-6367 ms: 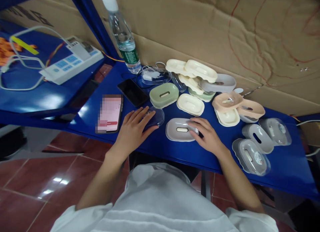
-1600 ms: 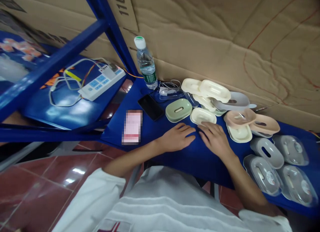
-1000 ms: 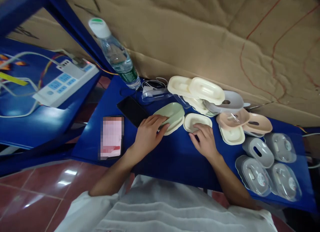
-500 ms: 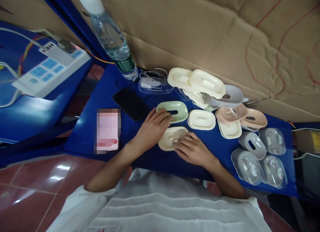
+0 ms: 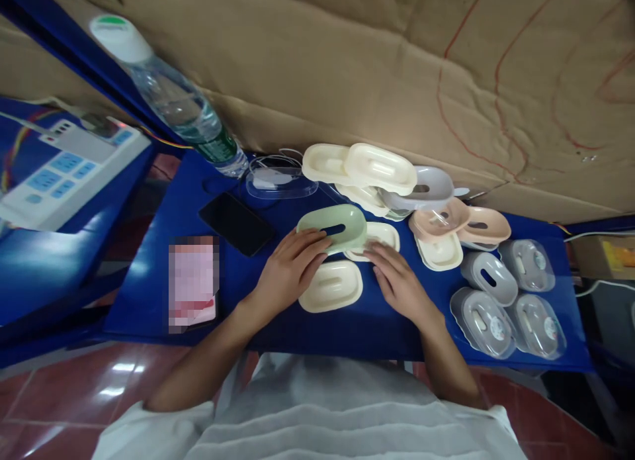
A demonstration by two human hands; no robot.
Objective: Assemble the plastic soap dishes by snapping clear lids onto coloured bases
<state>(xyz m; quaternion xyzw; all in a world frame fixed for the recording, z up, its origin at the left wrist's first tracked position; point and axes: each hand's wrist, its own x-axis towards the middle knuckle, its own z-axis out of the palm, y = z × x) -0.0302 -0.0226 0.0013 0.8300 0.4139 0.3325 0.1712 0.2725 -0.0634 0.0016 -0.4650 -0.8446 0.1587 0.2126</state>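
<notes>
A pale green oval plastic dish with a long slot in its bottom (image 5: 342, 216) is between my two hands, tilted slightly. My left hand (image 5: 290, 268) has its fingers curled over the dish's near left edge, the thumb toward its near side. At the right end of the dish are the bent fingertips of my right hand (image 5: 399, 278), in front of a cream oval tray (image 5: 385, 232). The dish partly covers that tray. Closer to my body lies another cream tray with a raised middle ridge (image 5: 331, 286), touched by neither hand.
Behind are stacked cream trays (image 5: 381, 165) and a grey slotted dish (image 5: 436, 182). Peach dishes (image 5: 489, 225) and clear-lidded grey boxes (image 5: 538, 324) stand right. A phone (image 5: 235, 223), a water bottle (image 5: 173, 106) and a power strip (image 5: 64, 172) are left.
My right hand has left the near cream tray and moved up and right to the green dish. The green dish has shifted right, over part of the other cream tray.
</notes>
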